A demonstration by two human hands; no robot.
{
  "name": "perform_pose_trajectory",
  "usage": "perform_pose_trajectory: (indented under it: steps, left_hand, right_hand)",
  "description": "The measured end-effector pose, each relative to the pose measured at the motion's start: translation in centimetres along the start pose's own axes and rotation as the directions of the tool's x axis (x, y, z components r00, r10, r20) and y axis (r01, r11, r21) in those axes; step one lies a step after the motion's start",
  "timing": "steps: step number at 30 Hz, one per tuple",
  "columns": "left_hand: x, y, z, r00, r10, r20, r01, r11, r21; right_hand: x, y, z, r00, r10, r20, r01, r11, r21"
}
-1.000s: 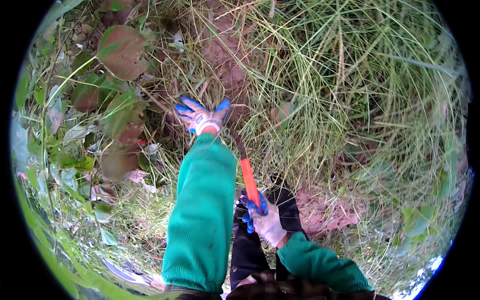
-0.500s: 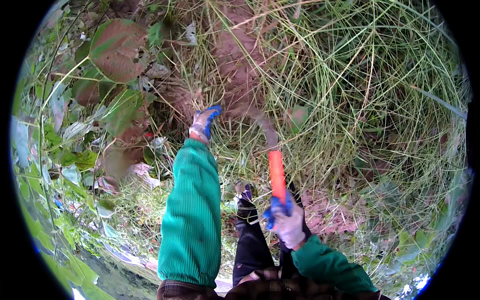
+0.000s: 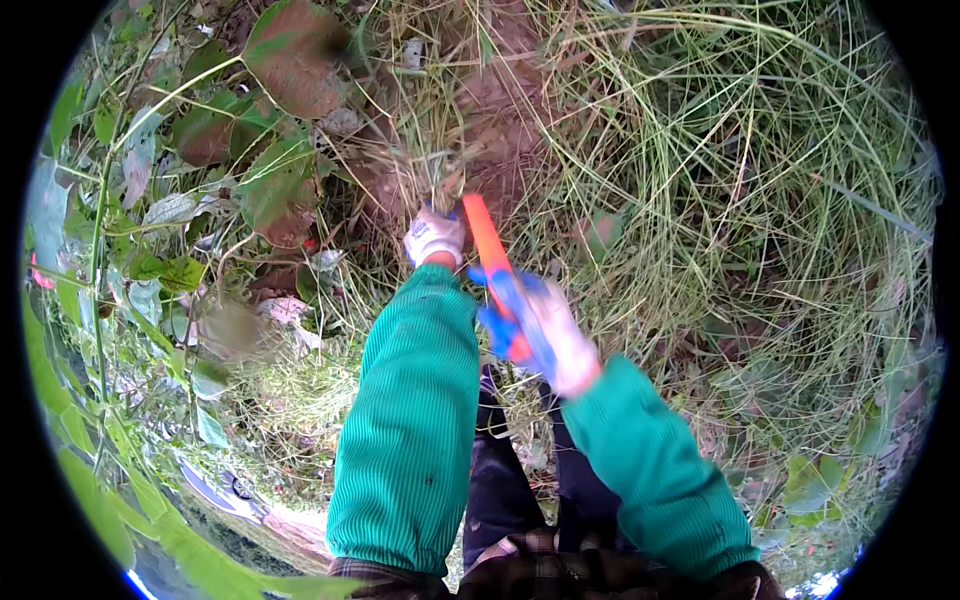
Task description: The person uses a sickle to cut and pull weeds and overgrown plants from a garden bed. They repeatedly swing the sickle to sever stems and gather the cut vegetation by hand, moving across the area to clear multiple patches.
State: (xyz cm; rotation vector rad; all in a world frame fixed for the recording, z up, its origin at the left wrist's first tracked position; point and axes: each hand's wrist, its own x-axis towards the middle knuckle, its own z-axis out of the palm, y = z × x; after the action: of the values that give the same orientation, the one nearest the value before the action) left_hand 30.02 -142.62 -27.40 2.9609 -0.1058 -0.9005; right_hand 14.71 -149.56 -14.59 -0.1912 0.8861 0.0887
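My left hand (image 3: pixel 436 236), in a white and blue work glove, is closed round a bunch of grass stems (image 3: pixel 437 175) that sticks up beyond the fist. In a matching glove, my right hand (image 3: pixel 548 325) grips the orange handle of a sickle (image 3: pixel 484 232), slanted up and to the left. The handle's far end is just right of my left hand. Motion blurs the right hand, and the blade cannot be made out among the grass and soil.
Long tangled grass (image 3: pixel 720 200) covers the right side. Broad-leaved plants (image 3: pixel 295 60) crowd the left, some leaves browned. Bare reddish soil (image 3: pixel 505 110) shows ahead of my hands. My dark-trousered legs (image 3: pixel 500 490) stand below.
My right hand has swung the sickle up and left, close to my left hand. My left hand has shifted slightly right and now holds grass upright. The curved blade seen earlier is no longer distinct.
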Motion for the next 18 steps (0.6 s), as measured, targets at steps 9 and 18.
perform_pose_trajectory:
  steps: [9,18]
  left_hand:
    - [-7.8,-3.1,5.8,0.856,0.485,0.179,-0.516,0.78,0.354]
    - [-11.0,-9.9,6.4,0.816,0.413,0.405,-0.569,0.702,0.428]
  right_hand:
    - [-12.3,1.1,-4.2,0.962,0.219,-0.164,-0.17,0.948,0.268]
    - [-14.9,10.3,-6.9,0.788,-0.369,-0.493,0.387,0.919,-0.069]
